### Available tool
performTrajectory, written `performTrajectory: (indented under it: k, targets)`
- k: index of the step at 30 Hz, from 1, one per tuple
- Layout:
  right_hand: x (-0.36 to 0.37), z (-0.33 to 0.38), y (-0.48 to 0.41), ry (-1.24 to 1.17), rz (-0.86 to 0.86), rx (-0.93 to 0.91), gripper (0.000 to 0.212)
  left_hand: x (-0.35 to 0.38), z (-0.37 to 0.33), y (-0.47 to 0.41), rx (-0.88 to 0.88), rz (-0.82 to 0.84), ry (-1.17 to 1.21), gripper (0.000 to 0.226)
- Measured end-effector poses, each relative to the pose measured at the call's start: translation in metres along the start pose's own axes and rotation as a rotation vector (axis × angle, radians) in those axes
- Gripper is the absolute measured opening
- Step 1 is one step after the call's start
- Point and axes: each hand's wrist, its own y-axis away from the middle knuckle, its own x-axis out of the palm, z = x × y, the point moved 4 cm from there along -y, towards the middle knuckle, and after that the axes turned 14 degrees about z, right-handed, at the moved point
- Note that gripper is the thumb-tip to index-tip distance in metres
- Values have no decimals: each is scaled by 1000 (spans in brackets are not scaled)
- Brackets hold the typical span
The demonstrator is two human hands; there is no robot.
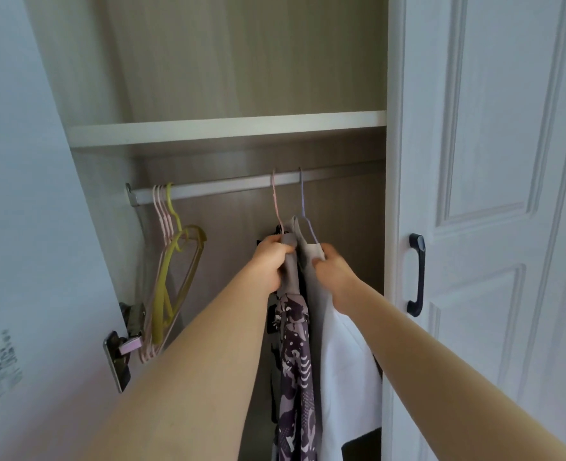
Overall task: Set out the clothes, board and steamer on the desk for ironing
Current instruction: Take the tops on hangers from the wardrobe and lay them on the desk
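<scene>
Step in hand: fetching clothes from the wardrobe. Left hand [272,257] grips one shoulder of the grey top [303,261]; right hand [333,272] pinches the other. The top hangs by a hanger [302,198] from the rail [208,189], beside a patterned garment [295,361] and a white one [345,371] (desk, board and steamer not in view). Next move, as judged: lift the hook clear of the rail without dragging its neighbours.

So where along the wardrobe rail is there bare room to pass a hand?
The rail is bare between the empty hangers at its left end and the pink hanger. The right end is crowded: left hand and right hand grip the hanging clothes there, beside the door.
</scene>
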Motion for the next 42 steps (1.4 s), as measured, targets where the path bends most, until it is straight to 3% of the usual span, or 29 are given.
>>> performTrajectory:
  k: [6,22,35,42]
  targets:
    - [-3,25,4,9,-22,-69,36,-1,-27,14,104,-21,137,31]
    - [12,-1,84,-72,46,-23,31,10,8,93,20,-5,144,36]
    - [8,2,213,-134,61,5,31,50,18,221,38,69,315,17]
    - [13,18,299,-163,89,-27,35,69,10,314,91,108,357,25]
